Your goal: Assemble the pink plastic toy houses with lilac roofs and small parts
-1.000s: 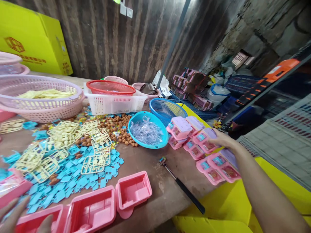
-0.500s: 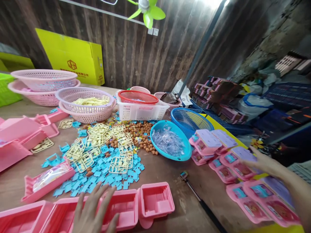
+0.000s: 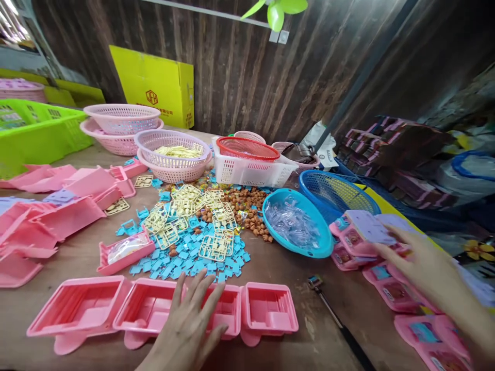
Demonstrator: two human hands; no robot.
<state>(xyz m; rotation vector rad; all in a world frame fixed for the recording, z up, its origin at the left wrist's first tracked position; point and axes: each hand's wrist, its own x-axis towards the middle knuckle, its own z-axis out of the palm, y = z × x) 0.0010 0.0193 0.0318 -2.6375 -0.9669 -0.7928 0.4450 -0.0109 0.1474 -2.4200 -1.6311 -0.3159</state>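
My left hand (image 3: 191, 319), fingers spread and pointing forward, is over a row of pink open-topped plastic containers (image 3: 268, 309). It partly hides the middle ones; I see nothing held in it. At the right, my right hand (image 3: 433, 270) reaches across pink-and-purple toy boxes stacked in pairs. Its thumb and forefinger are apart at the right end of the farthest stack's top toy box (image 3: 363, 232); the other fingers are largely hidden. Nearer the front edge stands another toy box (image 3: 429, 335), with a blue and brown picture window.
Blue plastic pieces (image 3: 189, 257), cream part frames (image 3: 216, 247) and small brown pieces (image 3: 251, 211) lie mid-table. A turquoise basin (image 3: 325, 247) holds clear parts. A black-handled stick (image 3: 344, 330) lies at front. Pink shells (image 3: 77, 219) are piled left; baskets (image 3: 170, 139) stand behind.
The view has swung left, showing more of the green crate and pink containers. My right hand has moved from a middle toy box to the farthest stack. My left hand stays spread over the pink row.
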